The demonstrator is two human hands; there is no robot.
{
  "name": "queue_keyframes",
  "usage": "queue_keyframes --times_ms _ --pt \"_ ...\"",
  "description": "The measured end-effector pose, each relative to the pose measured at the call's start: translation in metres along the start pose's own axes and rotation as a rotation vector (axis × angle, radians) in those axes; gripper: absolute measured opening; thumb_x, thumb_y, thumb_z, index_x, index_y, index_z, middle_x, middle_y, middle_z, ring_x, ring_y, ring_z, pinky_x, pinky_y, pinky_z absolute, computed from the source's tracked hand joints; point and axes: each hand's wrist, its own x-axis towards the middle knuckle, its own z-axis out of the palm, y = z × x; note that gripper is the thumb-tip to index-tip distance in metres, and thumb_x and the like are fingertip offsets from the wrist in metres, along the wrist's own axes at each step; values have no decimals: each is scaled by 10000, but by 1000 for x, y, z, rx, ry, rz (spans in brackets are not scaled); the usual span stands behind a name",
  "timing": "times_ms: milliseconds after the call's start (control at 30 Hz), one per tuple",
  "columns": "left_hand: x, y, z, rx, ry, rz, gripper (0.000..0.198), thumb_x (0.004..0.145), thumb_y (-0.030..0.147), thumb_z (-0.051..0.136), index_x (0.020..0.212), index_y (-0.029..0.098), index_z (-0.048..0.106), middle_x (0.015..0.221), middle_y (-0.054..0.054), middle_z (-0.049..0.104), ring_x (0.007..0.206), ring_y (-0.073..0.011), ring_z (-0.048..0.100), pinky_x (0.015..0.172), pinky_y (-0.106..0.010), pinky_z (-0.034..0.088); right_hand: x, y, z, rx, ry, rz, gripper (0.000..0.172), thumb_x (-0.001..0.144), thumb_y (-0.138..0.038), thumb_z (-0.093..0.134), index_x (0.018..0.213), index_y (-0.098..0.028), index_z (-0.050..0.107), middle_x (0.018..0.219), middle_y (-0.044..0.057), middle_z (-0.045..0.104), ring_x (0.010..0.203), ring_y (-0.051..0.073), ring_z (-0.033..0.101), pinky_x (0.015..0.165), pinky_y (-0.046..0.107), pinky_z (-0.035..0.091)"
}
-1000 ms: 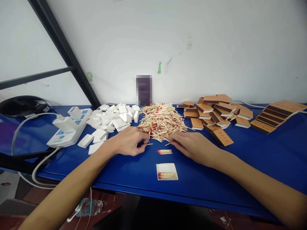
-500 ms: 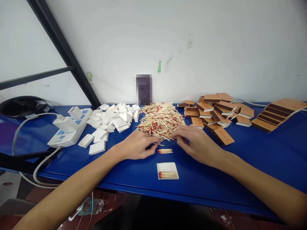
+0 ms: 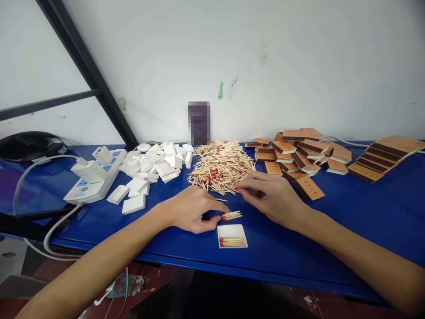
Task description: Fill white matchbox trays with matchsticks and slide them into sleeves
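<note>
My left hand (image 3: 194, 209) has thumb and index finger pinched at the red-headed end of a small bundle of matches (image 3: 233, 215), just above the blue tabletop. Below it lies an open white matchbox tray (image 3: 231, 231) with a row of matches (image 3: 232, 242) along its near side. My right hand (image 3: 269, 195) is at the front right edge of a big heap of loose matches (image 3: 222, 166). Its fingers are curled together there, and whatever lies between the tips is hidden. A single match (image 3: 222, 200) rests between the heap and the bundle.
White empty trays (image 3: 156, 164) are piled left of the heap. Brown matchbox sleeves (image 3: 299, 153) are piled on the right, beside a stepped row of sleeves (image 3: 387, 157). A power strip (image 3: 96, 177) with cables and black headphones (image 3: 29, 146) occupy the left side.
My left hand has left the single match and come nearer to me, onto the small bundle, which has shifted slightly nearer and tilted. My right hand has barely moved.
</note>
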Motion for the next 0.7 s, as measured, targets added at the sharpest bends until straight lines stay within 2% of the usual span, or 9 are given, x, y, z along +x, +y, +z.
queue_keyframes --times_ms 100,233,367,467,567,633,700 --pt "0 0 1 -17 14 17 303 881 219 505 1117 216 696 722 0 696 601 -133 613 567 -243 419 -3 0 4 -9 -77 -30 167 933 -188 550 944 -206 716 967 70 668 744 149 636 620 267 497" --pt "-3 -9 -1 59 119 -16 295 894 192 453 1042 192 709 718 -8 699 598 -127 615 578 -238 414 -6 -1 10 -1 -157 -42 158 936 -157 550 1004 -200 686 946 46 704 820 167 664 712 285 511" --pt "-8 -28 -10 236 212 -116 293 889 205 423 927 182 713 689 -11 684 584 -140 594 565 -270 366 0 -8 17 34 -156 23 211 887 -167 646 1094 -211 646 873 -7 732 728 137 670 625 240 481" --pt "-12 -37 -19 329 270 -188 284 864 207 437 894 179 717 652 -9 674 567 -148 556 642 -314 355 8 -15 23 -19 -203 29 161 860 -218 698 1017 -210 662 848 -13 746 712 149 681 594 243 458" --pt "-15 -39 -26 300 266 -216 277 824 182 457 875 194 729 590 16 645 516 -124 473 735 -352 337 12 -17 25 -96 -253 5 65 886 -228 658 936 -212 695 915 20 759 794 181 703 647 263 467" --pt "-16 -39 -27 257 247 -219 276 809 175 467 872 205 735 521 37 590 489 -116 415 751 -354 338 12 -16 24 -99 -275 9 103 900 -195 619 951 -217 706 970 28 759 847 188 706 684 270 474" --pt "-16 -37 -26 222 237 -217 271 805 182 475 867 206 737 480 38 540 506 -131 421 723 -334 359 12 -14 22 -79 -287 14 140 906 -169 591 963 -221 708 987 22 758 865 183 704 707 272 476"
